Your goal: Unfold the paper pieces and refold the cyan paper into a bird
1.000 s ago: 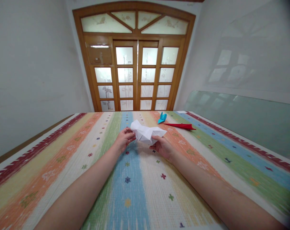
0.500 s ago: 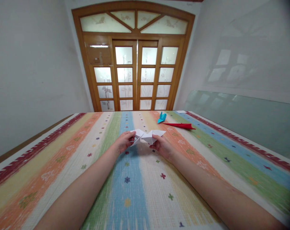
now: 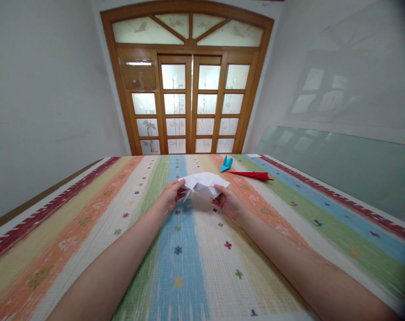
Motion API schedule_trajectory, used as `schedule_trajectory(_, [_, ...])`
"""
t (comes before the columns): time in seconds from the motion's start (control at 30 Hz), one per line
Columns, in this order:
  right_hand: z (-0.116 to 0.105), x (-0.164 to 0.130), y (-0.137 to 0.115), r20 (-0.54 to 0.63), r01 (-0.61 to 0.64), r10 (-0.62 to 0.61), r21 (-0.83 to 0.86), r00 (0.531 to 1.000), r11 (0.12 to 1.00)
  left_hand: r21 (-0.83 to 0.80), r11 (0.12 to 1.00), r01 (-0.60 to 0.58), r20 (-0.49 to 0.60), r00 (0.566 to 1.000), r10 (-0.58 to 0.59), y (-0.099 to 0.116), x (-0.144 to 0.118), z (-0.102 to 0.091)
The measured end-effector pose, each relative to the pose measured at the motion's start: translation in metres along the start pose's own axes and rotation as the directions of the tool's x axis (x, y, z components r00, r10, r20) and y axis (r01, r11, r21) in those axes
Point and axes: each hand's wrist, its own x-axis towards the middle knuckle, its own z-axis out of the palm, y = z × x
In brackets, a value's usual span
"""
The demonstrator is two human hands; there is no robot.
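left hand point(image 3: 170, 196) + right hand point(image 3: 227, 203): pinching white folded paper point(image 3: 204, 183) | fingertips partly hidden under paper | shape unclear

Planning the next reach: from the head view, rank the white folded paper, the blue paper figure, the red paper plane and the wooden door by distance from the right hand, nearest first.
1. White folded paper: pinched in the right hand, the left hand on its other end.
2. Blue paper figure: on the cloth, beyond the right hand.
3. Red paper plane: farther right; close to call against the blue figure.
4. Wooden door: far wall.

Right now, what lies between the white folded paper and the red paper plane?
Nothing: in the head view only bare striped cloth separates the white folded paper from the red paper plane.
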Motion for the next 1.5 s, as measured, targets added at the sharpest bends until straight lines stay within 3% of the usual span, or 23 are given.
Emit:
schedule_trajectory(0.27, [-0.007,0.005,-0.006,-0.025,-0.023,0.024,0.038,0.999,0.999,0.017,0.995,0.1,-0.029,0.995,-0.1,0.0,0.005,-0.002])
schedule_trajectory(0.53, [-0.006,0.004,-0.004,0.013,0.003,-0.003,0.009,1.0,1.0,-0.006,0.968,0.252,-0.028,0.967,-0.252,0.015,0.006,-0.006])
schedule_trajectory(0.73, [0.004,-0.011,-0.016,0.197,0.042,-0.042,0.001,0.98,0.999,-0.084,0.952,0.294,-0.007,0.955,-0.295,0.015,0.01,-0.008])
schedule_trajectory(0.83, [0.012,-0.017,-0.021,0.383,0.081,-0.05,-0.064,0.922,0.995,-0.103,0.939,0.328,0.011,0.944,-0.329,0.011,0.013,-0.007])
schedule_trajectory(0.9, [0.016,-0.018,-0.02,0.427,0.162,-0.083,-0.153,0.901,0.975,-0.113,0.931,0.347,0.026,0.938,-0.346,0.007,0.014,-0.006])
schedule_trajectory(1.03, [0.023,-0.016,-0.013,0.333,0.3,-0.188,-0.323,0.924,0.898,-0.128,0.92,0.369,0.067,0.929,-0.363,0.0,0.016,-0.002])
schedule_trajectory(1.23, [0.031,-0.017,-0.013,0.302,0.396,-0.286,-0.421,0.909,0.816,-0.134,0.91,0.392,0.128,0.918,-0.376,-0.007,0.015,0.006])
schedule_trajectory(1.37, [0.031,-0.014,-0.013,0.181,0.418,-0.382,-0.523,0.906,0.743,-0.134,0.908,0.396,0.124,0.916,-0.381,-0.008,0.012,0.01])
schedule_trajectory(1.5, [0.028,-0.011,-0.01,0.098,0.391,-0.399,-0.507,0.912,0.768,-0.131,0.912,0.388,0.103,0.921,-0.377,-0.005,0.006,0.016])
